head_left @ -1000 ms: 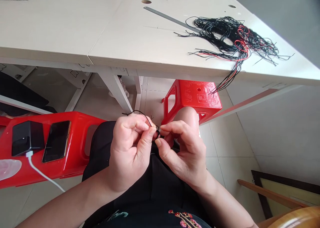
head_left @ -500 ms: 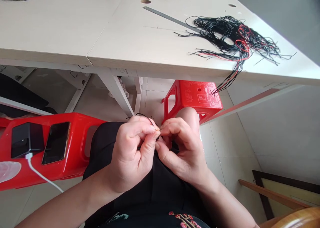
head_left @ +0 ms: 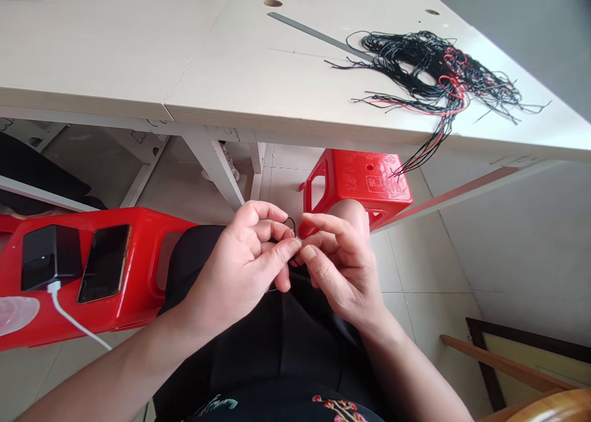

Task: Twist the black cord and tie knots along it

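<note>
Above my lap, my left hand [head_left: 249, 249] pinches a thin black cord [head_left: 294, 225] between thumb and fingers; a small loop of it shows above the fingertips. Close against it, my right hand [head_left: 341, 262] has its thumb and lower fingers curled at the same cord, while its index finger is raised. How much of the cord the right fingers grip is partly hidden. On the table lies a bundle of black cords [head_left: 406, 64] with some red strands, and several ends hang over the front edge.
The white table [head_left: 115, 58] spans the front, with a metal ruler [head_left: 318, 36] partly under the bundle. At left a red stool [head_left: 138, 268] bears a phone [head_left: 104, 262], a black power bank [head_left: 50, 257] and a white cable [head_left: 76, 320]. Another red stool [head_left: 369, 175] stands under the table.
My left fingers have loosened from a tight curl and spread somewhat, with the thumb still pressed in. The right index finger has lifted. The cord now forms a small loop between the hands.
</note>
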A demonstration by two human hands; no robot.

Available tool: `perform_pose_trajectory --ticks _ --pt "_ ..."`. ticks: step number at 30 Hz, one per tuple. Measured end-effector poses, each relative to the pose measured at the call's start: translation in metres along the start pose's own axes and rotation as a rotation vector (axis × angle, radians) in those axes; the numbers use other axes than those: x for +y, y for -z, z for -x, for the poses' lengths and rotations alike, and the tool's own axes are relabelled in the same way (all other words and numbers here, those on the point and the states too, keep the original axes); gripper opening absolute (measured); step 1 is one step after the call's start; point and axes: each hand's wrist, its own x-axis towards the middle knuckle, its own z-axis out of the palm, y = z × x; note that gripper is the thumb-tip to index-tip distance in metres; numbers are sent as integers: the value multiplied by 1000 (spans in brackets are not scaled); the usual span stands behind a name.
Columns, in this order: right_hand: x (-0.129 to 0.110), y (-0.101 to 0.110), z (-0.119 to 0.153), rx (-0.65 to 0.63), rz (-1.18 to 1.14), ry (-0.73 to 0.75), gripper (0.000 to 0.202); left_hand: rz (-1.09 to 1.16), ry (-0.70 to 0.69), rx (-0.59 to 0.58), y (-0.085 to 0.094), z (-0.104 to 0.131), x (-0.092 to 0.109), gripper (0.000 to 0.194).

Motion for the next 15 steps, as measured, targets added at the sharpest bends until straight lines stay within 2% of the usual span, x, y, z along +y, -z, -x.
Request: perform_pose_trajectory --ticks 4,12,15 --pt "3 5 -1 -102 69 -73 21 65 144 -21 3 -3 2 29" --pt "-1 3 -5 -3 300 118 13 133 196 -26 5 -2 3 26" --pt "-2 3 -5 27 321 109 11 154 198 -46 8 0 3 27"
